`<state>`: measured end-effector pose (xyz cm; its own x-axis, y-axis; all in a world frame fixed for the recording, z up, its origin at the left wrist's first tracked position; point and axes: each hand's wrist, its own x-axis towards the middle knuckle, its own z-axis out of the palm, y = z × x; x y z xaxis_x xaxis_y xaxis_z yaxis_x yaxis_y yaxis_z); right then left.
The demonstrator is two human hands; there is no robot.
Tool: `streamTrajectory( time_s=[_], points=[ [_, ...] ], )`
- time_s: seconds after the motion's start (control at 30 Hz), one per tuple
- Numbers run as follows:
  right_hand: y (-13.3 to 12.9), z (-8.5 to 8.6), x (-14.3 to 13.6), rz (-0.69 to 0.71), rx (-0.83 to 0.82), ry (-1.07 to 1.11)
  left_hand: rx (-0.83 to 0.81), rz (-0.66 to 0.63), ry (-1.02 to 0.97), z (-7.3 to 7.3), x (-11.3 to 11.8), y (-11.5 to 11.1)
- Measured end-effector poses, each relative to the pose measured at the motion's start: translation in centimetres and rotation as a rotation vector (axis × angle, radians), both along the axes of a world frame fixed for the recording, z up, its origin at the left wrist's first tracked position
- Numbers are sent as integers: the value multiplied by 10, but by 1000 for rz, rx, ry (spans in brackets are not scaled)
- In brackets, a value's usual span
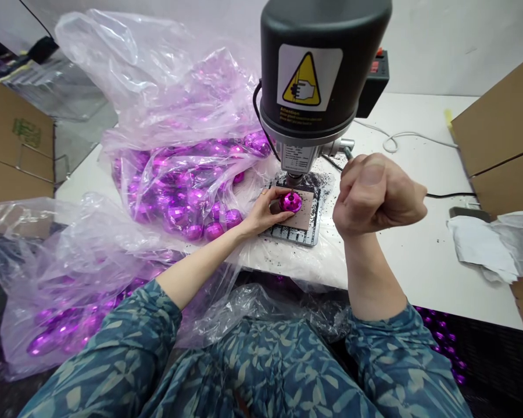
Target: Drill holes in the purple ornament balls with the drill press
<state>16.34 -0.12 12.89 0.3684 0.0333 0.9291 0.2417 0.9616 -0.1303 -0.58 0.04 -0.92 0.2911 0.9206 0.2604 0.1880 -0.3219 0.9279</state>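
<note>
A shiny magenta faceted ball [291, 202] rests on a brown square pad on the drill press base [307, 239]. My left hand [268, 210] grips the ball's left side between thumb and fingers. Right above it is the chuck of the drill press [326, 75], a dark machine with a yellow warning label. My right hand [379, 194] is raised at the machine's right side, its fingers curled in a fist around the end of the drill press lever [347, 152]; most of the lever is hidden by the hand. Dark shavings lie scattered around the ball.
A clear plastic bag [157, 98] full of magenta balls [176, 215] spreads over the table's left. Another bag [39, 342] of balls hangs at lower left. Cardboard boxes [501, 116] stand right and left. White paper [483, 247] and a cable [418, 137] lie at right.
</note>
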Motion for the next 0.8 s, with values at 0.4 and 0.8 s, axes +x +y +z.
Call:
streamTrajectory(
  time_s=[0.4,0.8],
  points=[
    [4,-15,9,26,172,-204,-15,-2,-60,-3,3,1],
    [2,48,-2,25,-167,-35,144,177,93,14,4,-31]
  ],
)
